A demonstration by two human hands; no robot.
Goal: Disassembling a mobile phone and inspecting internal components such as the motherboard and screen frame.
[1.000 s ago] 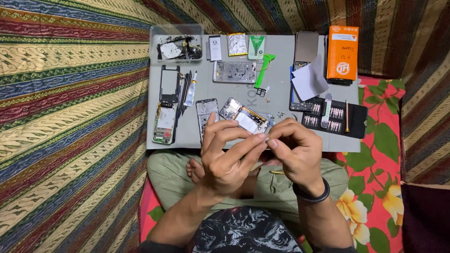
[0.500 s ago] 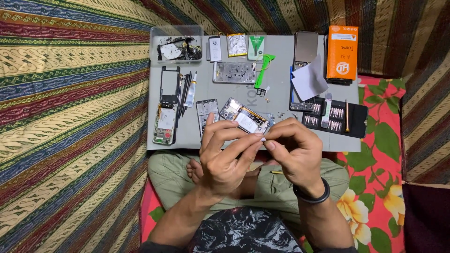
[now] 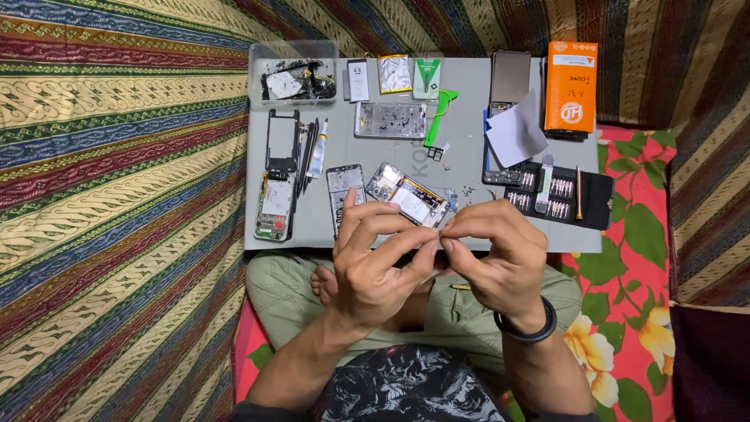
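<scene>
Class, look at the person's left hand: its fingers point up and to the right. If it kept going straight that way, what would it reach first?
Most likely the right hand, whose fingertips already meet the left hand. Beyond lies the opened phone on the grey mat, though depth is unclear.

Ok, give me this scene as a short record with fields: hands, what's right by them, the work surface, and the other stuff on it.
left hand: fingertips pinched against the right hand's; whatever is between them is too small to tell
right hand: pinching the same spot, dark band on the wrist
nearest thing: opened phone, lying tilted just beyond the fingers
surface: grey mat on striped cloth
tools: screwdriver bit set on the right, green pry tool
other: orange box, clear parts tray
</scene>
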